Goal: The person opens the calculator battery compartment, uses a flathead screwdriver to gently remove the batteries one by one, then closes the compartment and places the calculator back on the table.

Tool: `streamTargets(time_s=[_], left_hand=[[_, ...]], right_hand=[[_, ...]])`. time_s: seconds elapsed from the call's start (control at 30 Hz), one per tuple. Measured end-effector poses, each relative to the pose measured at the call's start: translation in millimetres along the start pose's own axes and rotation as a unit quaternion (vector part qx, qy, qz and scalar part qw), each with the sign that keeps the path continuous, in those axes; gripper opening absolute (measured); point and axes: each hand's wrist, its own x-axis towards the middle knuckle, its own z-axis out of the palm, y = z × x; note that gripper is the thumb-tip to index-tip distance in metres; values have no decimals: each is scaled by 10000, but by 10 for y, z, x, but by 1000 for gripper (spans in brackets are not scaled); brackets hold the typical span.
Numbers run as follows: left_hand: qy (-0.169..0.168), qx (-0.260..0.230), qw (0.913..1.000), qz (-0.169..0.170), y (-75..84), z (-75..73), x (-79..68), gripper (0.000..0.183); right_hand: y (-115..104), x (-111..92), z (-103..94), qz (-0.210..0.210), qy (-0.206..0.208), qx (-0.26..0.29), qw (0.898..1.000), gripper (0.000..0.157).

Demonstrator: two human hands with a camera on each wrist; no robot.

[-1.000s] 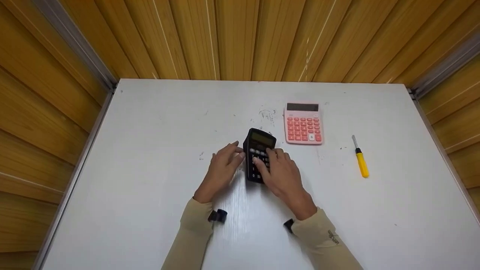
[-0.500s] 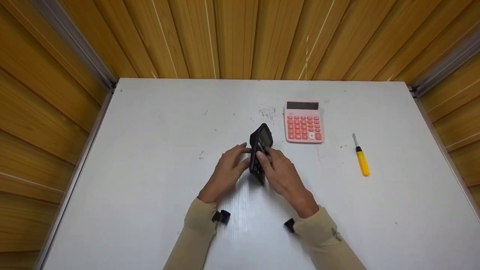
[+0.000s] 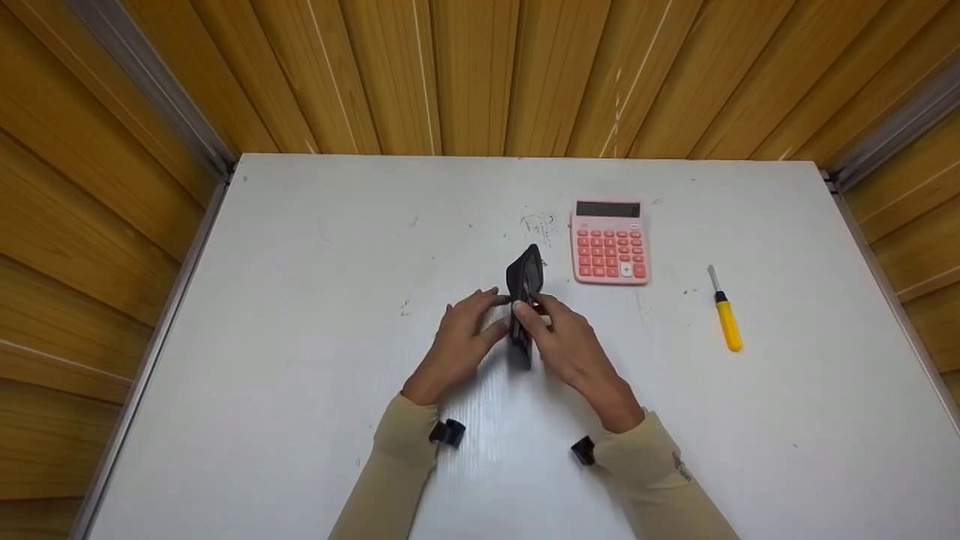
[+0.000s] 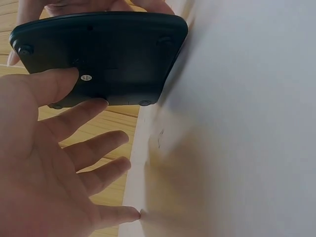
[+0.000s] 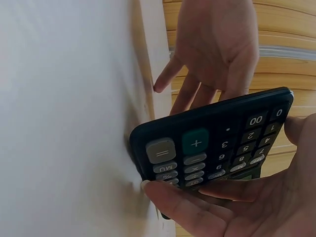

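A black calculator (image 3: 526, 271) stands on its long side on the white table between both hands, its keys turned to the right. My right hand (image 3: 571, 343) holds it from the key side; in the right wrist view the thumb is at the upper edge by the 0 key and other fingers lie along the face and lower edge. On the opposite side, my left hand (image 3: 463, 328) has its fingers spread. In the left wrist view its thumb and index fingertip touch the dark back panel (image 4: 123, 59), which shows small round feet and a white sticker (image 4: 86, 77).
A pink calculator (image 3: 610, 223) lies face up behind and to the right. Farther right is a screwdriver (image 3: 727, 322) with a yellow handle, its tip pointing away. Wood-patterned panels (image 3: 465, 75) border the back and sides of the table (image 3: 322, 225).
The black calculator has turned from lying tilted with its keys facing up to standing nearly upright on its side. Both hands have shifted slightly right with it.
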Motion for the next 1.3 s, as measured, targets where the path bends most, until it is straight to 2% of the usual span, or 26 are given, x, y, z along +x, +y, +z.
streamTargets(time_s=[0.2, 0.37, 0.57, 0.87, 0.97, 1.1, 1.3], left_hand=[[50, -111, 9998, -135, -16, 29, 1, 50], [-85, 206, 9996, -162, -28, 64, -5, 52], [-266, 662, 9974, -108, -16, 103, -2, 50], [-291, 725, 9967, -220, -23, 129, 8, 55], [-282, 773, 9964, -204, -32, 144, 15, 57], [-269, 853, 9958, -205, -36, 158, 16, 56], [-245, 891, 9955, -218, -32, 158, 8, 54]], right_hand=[[-22, -23, -33, 173, -213, 388, 9989, 72], [-38, -28, -48, 175, -301, 438, 9984, 66], [-60, -42, -81, 207, -227, 296, 9991, 56], [-114, -67, -128, 226, -60, 566, 9981, 48], [-160, -85, -163, 122, 116, 516, 9985, 47], [-201, -106, -210, 92, 358, 137, 9992, 47], [-250, -131, -257, 117, 351, -119, 9992, 48]])
